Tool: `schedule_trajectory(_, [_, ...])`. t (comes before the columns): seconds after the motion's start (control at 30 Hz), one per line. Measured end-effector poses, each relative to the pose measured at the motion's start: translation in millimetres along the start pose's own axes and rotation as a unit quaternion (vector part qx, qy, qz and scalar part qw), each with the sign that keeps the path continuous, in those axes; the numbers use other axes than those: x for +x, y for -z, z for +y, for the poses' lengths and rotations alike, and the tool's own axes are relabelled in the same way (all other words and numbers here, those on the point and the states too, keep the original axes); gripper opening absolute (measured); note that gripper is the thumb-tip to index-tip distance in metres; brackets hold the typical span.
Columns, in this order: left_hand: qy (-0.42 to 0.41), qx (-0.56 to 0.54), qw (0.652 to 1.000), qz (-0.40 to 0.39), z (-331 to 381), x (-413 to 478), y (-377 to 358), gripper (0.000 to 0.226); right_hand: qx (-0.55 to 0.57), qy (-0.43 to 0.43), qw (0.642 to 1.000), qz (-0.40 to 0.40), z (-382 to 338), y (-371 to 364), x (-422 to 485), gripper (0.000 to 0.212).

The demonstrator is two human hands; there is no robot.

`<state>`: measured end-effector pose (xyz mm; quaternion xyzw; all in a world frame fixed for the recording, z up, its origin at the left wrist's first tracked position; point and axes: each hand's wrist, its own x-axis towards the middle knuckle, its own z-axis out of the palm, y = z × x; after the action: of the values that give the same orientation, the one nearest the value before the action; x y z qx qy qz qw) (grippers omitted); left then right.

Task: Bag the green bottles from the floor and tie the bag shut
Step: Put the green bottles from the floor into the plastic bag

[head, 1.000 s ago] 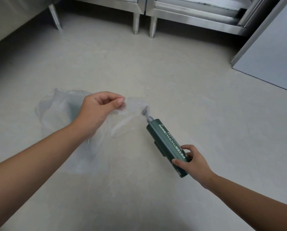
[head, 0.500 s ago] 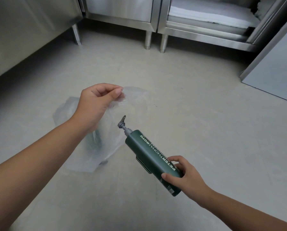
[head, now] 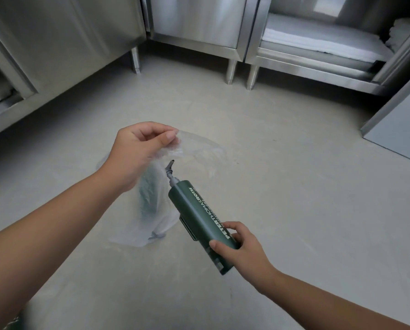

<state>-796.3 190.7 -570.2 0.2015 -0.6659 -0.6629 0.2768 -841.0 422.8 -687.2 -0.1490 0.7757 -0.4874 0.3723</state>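
Note:
My left hand [head: 137, 151] pinches the rim of a clear plastic bag [head: 199, 151] and holds it up off the floor, its mouth hanging open to the right. Through the plastic a green bottle [head: 149, 194] shows inside the bag, which sags to the floor. My right hand [head: 237, 246] grips the base of a dark green pump bottle [head: 199, 210] with white lettering. The bottle is tilted, its grey pump nozzle pointing up-left at the bag's mouth, just below the rim.
Stainless steel cabinets [head: 199, 25] on short legs line the back and left. An open shelf unit [head: 318, 44] stands at the back right. A grey panel [head: 404, 125] leans at the right edge. The grey floor [head: 294, 186] stretches to the right of the bag.
My left hand has lifted the bag higher so it hangs more upright. My right hand has brought the pump bottle left, its nozzle now at the bag's mouth.

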Motion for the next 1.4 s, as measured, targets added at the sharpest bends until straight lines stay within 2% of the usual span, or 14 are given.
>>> schedule_trajectory(0.33, [-0.004,0.021,0.999,0.027,20.3,-4.7,36.0,0.011,-0.011,0.036,0.999,-0.026,-43.5,-71.5,56.7,0.037])
schedule_trajectory(0.7, [-0.006,0.031,0.999,0.041,20.8,-6.3,67.1,0.012,0.020,0.035,0.999,0.037,-51.8,-113.2,112.0,0.040])
schedule_trajectory(0.87, [-0.007,0.029,0.998,0.054,16.7,-1.3,72.5,0.012,-0.004,0.037,0.997,0.075,-54.5,-130.1,133.3,0.047])
schedule_trajectory(1.17, [-0.004,0.028,0.995,0.097,2.9,11.4,76.2,0.013,-0.013,0.025,0.989,0.148,-40.2,-144.1,153.1,0.046])
schedule_trajectory(1.4, [0.015,0.035,0.994,0.098,-10.8,19.1,69.2,0.009,-0.030,-0.009,0.987,0.159,-38.8,-138.7,161.3,0.046])
